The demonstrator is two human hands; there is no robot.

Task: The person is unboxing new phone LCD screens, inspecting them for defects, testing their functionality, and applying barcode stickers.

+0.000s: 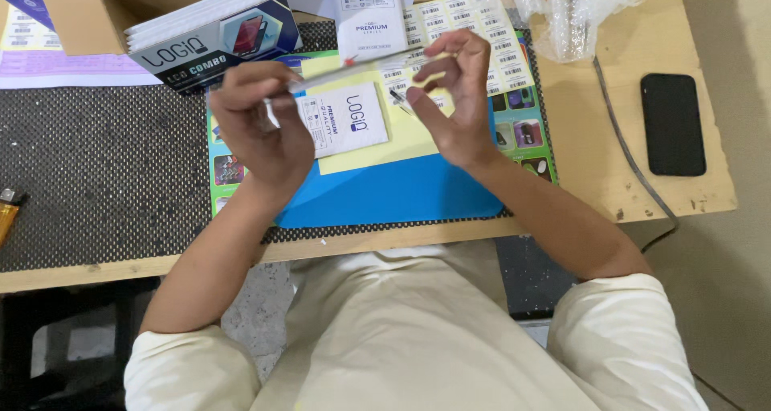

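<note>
My left hand (261, 130) grips one end of a thin flat panel (353, 65), seen edge-on, with a small red tab on it. My right hand (454, 98) pinches the panel's other end with its fingertips, and a small dark strip (397, 98) hangs just below them. Both hands hover over a yellow sheet (401, 142) lying on a blue mat (401, 190). A small white printed packet (345, 120) rests on the yellow sheet under the panel.
A white carton (369, 13) and a sheet of small stickers (470, 25) lie behind the hands. An open cardboard box (76, 17) holds stacked product boxes (213, 29). Bubble wrap (578, 9), a black phone (673, 124), a cable (622, 150) and an orange lighter (6, 214) lie around.
</note>
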